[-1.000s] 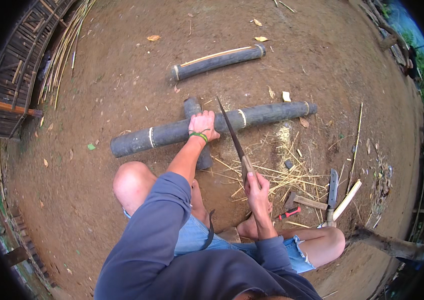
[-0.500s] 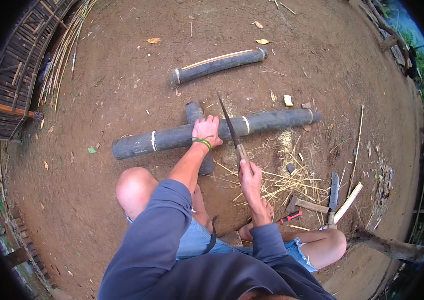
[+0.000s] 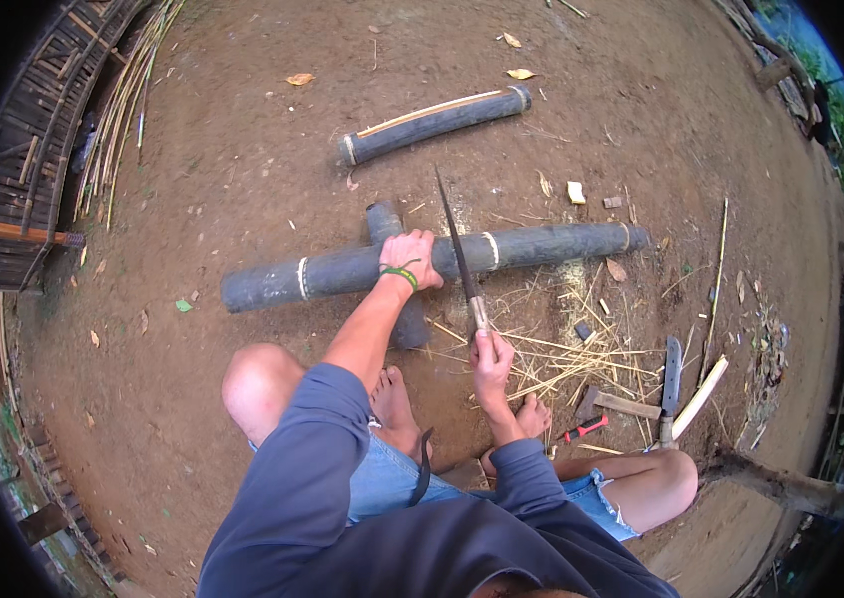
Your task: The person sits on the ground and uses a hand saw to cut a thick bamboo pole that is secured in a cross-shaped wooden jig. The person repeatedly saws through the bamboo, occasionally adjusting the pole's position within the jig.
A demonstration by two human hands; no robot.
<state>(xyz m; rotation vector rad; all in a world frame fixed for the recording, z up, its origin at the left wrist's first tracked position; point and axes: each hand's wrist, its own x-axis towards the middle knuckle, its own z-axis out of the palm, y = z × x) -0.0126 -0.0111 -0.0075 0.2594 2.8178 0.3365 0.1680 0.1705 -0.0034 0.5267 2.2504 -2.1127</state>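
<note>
From where I stand, the step in hand appears to be a cross-cut through the long bamboo tube (image 3: 562,241), made with a handsaw (image 3: 456,236). The workpiece lies in front of the seated person, its middle resting across a shorter dark tube (image 3: 409,327) that serves as a cradle.

Left hand (image 3: 410,257): fingers grasping the long tube from above, over the crossing point, palm down. Right hand (image 3: 491,361): fingers clenched around the saw's handle, on the near side of the workpiece. The blade crosses the tube between the left hand and a pale ring, its tip pointing away from the body. Depth of cut: cannot tell from this angle.

Next move, in my judgement: a further stroke calls for a firm downward hold on the left, a straight pull or push on the right, and the blade kept in one line. Caution: the left hand is just beside the blade, and a round workpiece may roll if the hold slackens.

Surroundings: thin strips (image 3: 581,364) lie scattered to the right of the saw handle. A machete (image 3: 671,379) and a red-handled tool (image 3: 586,429) lie near the right knee. A separate bamboo section (image 3: 442,124) rests beyond the workpiece
</note>
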